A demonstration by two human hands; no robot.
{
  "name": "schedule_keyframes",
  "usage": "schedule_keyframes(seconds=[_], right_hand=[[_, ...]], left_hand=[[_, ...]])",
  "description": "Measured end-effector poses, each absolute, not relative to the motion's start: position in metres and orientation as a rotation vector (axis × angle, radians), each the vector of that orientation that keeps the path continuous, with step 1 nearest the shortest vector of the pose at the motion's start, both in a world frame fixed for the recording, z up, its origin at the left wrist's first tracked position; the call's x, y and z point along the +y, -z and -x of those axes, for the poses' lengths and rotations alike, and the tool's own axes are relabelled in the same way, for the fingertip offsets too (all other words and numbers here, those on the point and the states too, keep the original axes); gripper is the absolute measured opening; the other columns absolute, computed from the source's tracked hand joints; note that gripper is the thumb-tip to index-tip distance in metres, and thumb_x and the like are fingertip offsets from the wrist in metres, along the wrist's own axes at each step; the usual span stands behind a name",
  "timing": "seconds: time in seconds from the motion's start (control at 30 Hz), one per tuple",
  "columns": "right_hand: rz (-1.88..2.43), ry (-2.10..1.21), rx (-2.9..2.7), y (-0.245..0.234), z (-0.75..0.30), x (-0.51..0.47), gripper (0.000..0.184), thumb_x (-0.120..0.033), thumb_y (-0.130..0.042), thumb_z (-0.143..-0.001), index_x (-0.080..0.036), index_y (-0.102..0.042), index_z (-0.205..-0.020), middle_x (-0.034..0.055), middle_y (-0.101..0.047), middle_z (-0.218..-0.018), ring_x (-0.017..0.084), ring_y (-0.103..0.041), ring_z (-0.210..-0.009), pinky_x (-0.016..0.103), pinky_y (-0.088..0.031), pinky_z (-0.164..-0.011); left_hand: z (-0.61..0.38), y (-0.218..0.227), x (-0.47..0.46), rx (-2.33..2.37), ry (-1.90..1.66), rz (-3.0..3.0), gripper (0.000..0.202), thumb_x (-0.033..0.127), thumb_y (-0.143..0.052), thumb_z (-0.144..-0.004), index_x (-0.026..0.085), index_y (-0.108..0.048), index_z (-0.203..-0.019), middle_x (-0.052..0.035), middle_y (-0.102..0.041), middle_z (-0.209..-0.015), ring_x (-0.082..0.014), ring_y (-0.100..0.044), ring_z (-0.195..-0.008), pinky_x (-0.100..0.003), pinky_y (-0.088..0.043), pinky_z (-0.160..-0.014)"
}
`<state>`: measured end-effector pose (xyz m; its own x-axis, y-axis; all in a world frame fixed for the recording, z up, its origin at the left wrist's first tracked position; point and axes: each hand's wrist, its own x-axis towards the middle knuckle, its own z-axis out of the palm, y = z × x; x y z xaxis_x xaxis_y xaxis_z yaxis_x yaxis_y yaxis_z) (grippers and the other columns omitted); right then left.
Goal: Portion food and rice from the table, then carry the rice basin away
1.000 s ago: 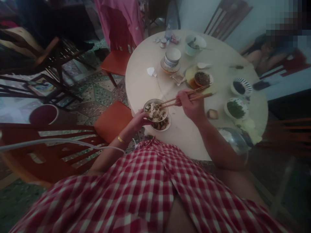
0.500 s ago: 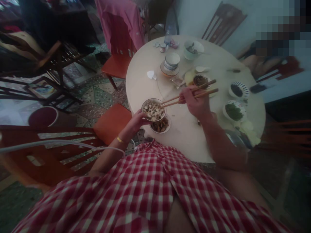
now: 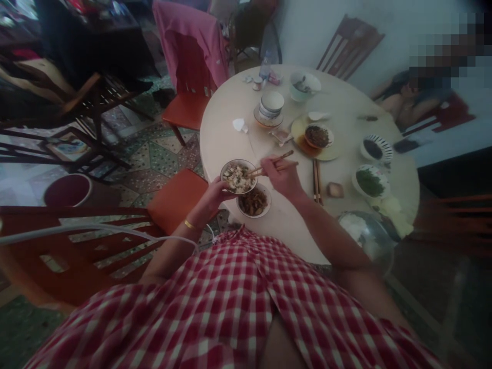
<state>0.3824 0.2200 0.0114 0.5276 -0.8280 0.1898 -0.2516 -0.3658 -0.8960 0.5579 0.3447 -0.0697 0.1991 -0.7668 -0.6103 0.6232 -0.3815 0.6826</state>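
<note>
My left hand [image 3: 213, 197] is closed round a small bowl of rice and food [image 3: 238, 177], held just above the near edge of the round table [image 3: 230, 138]. My right hand [image 3: 280, 179] grips a pair of wooden chopsticks [image 3: 271, 164] whose tips reach into that bowl. Right beside it, on the table, stands a second small bowl of brown food [image 3: 253, 201]. A gold bracelet sits on my left wrist.
Farther out on the table are a stack of bowls [image 3: 271, 105], a plate with a dark dish [image 3: 318, 136], a bowl of greens [image 3: 369, 180], a spare pair of chopsticks [image 3: 317, 180] and a metal pot of rice [image 3: 365, 233]. Orange chairs [image 3: 177, 192] stand to the left. Another person sits at the far right.
My right hand has drawn back from the middle of the table toward the rice bowl, and the chopsticks now point more steeply into it. The left hand keeps hold of the bowl.
</note>
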Motion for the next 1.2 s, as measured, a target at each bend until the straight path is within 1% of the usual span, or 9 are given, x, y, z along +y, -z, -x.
schedule_keyframes(seconds=[0.1, 0.23, 0.47, 0.6, 0.73, 0.93, 1.0, 1.07, 1.2], right_hand=[[1.915, 0.861, 0.883, -0.018, -0.388, 0.219, 0.047, -0.06, -0.05, -0.089, -0.019, -0.063, -0.069, 0.0, -0.062, -0.062, 0.013, -0.063, -0.064, 0.022, -0.049, -0.059], [1.881, 0.923, 0.902, -0.026, -0.389, 0.204, 0.049, -0.063, -0.05, -0.088, -0.02, -0.061, -0.067, -0.0008, -0.059, -0.056, 0.014, -0.063, -0.062, 0.023, -0.051, -0.057], [1.768, 0.901, 0.932, 0.008, -0.415, 0.206, 0.053, -0.07, -0.05, -0.083, -0.019, -0.063, -0.076, -0.0019, -0.058, -0.055, 0.012, -0.061, -0.055, 0.021, -0.049, -0.053], [1.776, 0.938, 0.914, -0.009, -0.421, 0.198, 0.051, -0.068, -0.049, -0.085, -0.02, -0.063, -0.075, -0.0024, -0.058, -0.056, 0.011, -0.06, -0.054, 0.021, -0.048, -0.053], [1.833, 0.945, 0.901, -0.018, -0.426, 0.194, 0.05, -0.065, -0.047, -0.088, -0.02, -0.064, -0.075, -0.0011, -0.06, -0.059, 0.012, -0.061, -0.059, 0.023, -0.05, -0.057], [1.949, 0.815, 0.834, 0.011, -0.432, 0.198, 0.048, -0.063, -0.05, -0.088, -0.021, -0.064, -0.069, 0.0011, -0.067, -0.07, 0.014, -0.065, -0.07, 0.025, -0.053, -0.069], [1.867, 0.88, 0.861, 0.015, -0.425, 0.193, 0.047, -0.062, -0.05, -0.088, -0.021, -0.065, -0.072, 0.0007, -0.068, -0.071, 0.014, -0.065, -0.069, 0.025, -0.054, -0.069], [1.687, 0.98, 0.934, 0.018, -0.415, 0.185, 0.045, -0.062, -0.055, -0.085, -0.02, -0.065, -0.074, -0.0003, -0.067, -0.066, 0.013, -0.065, -0.064, 0.024, -0.055, -0.063], [1.118, 1.112, 1.083, 0.041, -0.402, 0.168, 0.047, -0.064, -0.059, -0.081, -0.018, -0.06, -0.073, -0.0026, -0.062, -0.056, 0.011, -0.062, -0.05, 0.023, -0.055, -0.051]], left_hand=[[-0.563, 0.069, 0.341, -0.128, 1.496, -1.272, 0.051, 0.012, -0.062, -0.056, 0.018, -0.054, -0.106, -0.006, -0.071, -0.092, -0.0207, -0.071, -0.076, -0.032, -0.061, -0.067], [-0.571, 0.072, 0.334, -0.106, 1.477, -1.288, 0.054, 0.011, -0.062, -0.058, 0.018, -0.051, -0.11, -0.0058, -0.07, -0.091, -0.0198, -0.071, -0.073, -0.031, -0.061, -0.066], [-0.581, 0.08, 0.328, -0.096, 1.507, -1.254, 0.055, 0.013, -0.065, -0.058, 0.02, -0.052, -0.11, -0.0049, -0.071, -0.092, -0.0201, -0.072, -0.075, -0.029, -0.061, -0.066], [-0.59, 0.083, 0.324, -0.112, 1.501, -1.256, 0.052, 0.013, -0.066, -0.058, 0.02, -0.053, -0.108, -0.0044, -0.071, -0.094, -0.0202, -0.072, -0.078, -0.028, -0.061, -0.067], [-0.596, 0.085, 0.318, -0.089, 1.493, -1.27, 0.047, 0.01, -0.064, -0.057, 0.018, -0.056, -0.102, -0.0052, -0.072, -0.094, -0.0202, -0.072, -0.079, -0.03, -0.062, -0.07], [-0.609, 0.09, 0.307, -0.013, 1.606, -1.194, 0.045, 0.008, -0.059, -0.057, 0.014, -0.06, -0.102, -0.009, -0.074, -0.094, -0.0238, -0.072, -0.087, -0.032, -0.062, -0.073], [-0.616, 0.092, 0.302, 0.006, 1.621, -1.202, 0.046, 0.008, -0.058, -0.057, 0.014, -0.061, -0.103, -0.0092, -0.074, -0.091, -0.0242, -0.072, -0.085, -0.031, -0.061, -0.07], [-0.621, 0.093, 0.299, 0.014, 1.618, -1.206, 0.049, 0.007, -0.057, -0.057, 0.015, -0.061, -0.105, -0.008, -0.074, -0.089, -0.0233, -0.073, -0.083, -0.03, -0.061, -0.069], [-0.627, 0.09, 0.293, 0.009, 1.615, -1.171, 0.051, 0.006, -0.057, -0.057, 0.015, -0.059, -0.108, -0.0084, -0.074, -0.089, -0.0229, -0.072, -0.083, -0.033, -0.061, -0.073]])
